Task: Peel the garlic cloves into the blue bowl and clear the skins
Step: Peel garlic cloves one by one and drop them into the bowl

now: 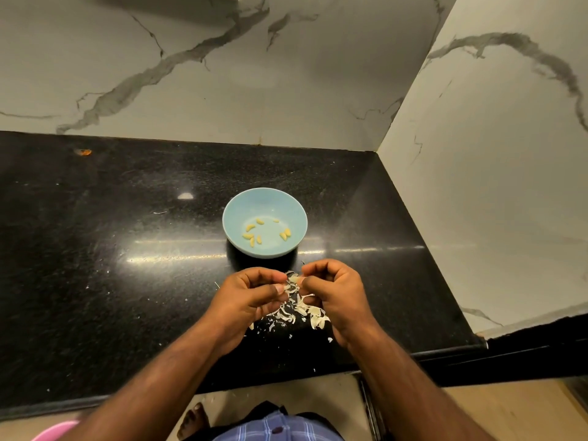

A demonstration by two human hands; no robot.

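A light blue bowl (294, 214) stands on the black counter and holds several peeled yellowish garlic cloves (253, 239). Just in front of it, my left hand (251, 297) and my right hand (334, 291) meet above the counter, fingers curled, and pinch one small garlic clove (294, 279) between their fingertips. White papery skin hangs from that clove. A loose pile of garlic skins (302, 313) lies on the counter below and between the hands. The clove itself is mostly hidden by the fingers.
The black speckled counter (127, 249) ends at marble walls behind and to the right, forming a corner. Its front edge runs near my body. A pink object (54, 431) shows at the bottom left on the floor side. A small orange speck (83, 151) lies far left.
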